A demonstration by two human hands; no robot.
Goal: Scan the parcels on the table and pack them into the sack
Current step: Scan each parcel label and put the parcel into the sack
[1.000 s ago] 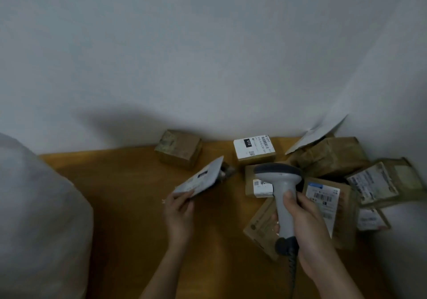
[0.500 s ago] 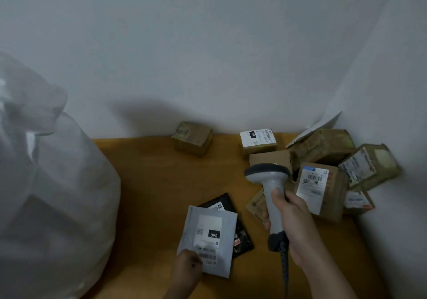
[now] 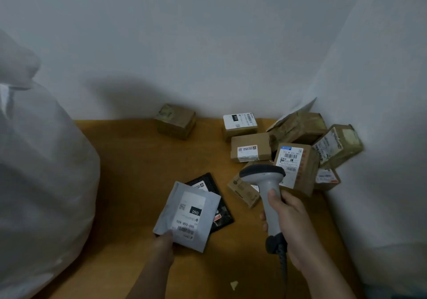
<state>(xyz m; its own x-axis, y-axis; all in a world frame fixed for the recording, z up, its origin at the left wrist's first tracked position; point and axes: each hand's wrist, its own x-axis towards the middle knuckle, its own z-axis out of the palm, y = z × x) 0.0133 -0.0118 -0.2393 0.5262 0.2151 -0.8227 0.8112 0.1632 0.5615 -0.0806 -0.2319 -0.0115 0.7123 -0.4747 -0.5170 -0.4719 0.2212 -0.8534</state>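
The left hand [image 3: 164, 241] is reaching in from the bottom edge with the forearm angled up and slightly right, its fingers pinching the near left corner of a flat grey plastic mailer with a white printed label [image 3: 188, 215], holding it label-up just above the brown wooden surface [image 3: 129, 164]. The mailer is overlapping a flat black pouch [image 3: 223, 215] lying on the surface behind it. The right hand [image 3: 290, 227] is coming in from the lower right, wrist raised, its fingers wrapping round the handle of a grey handheld barcode scanner with a dark head [image 3: 265, 190], thumb lying up along the handle, the head sitting just right of the mailer. A big translucent white plastic sack [image 3: 39, 183] is bulging at the left edge. Brown cardboard parcels with white labels [image 3: 250, 147] are crowding the far right corner against the white walls [image 3: 208, 44].
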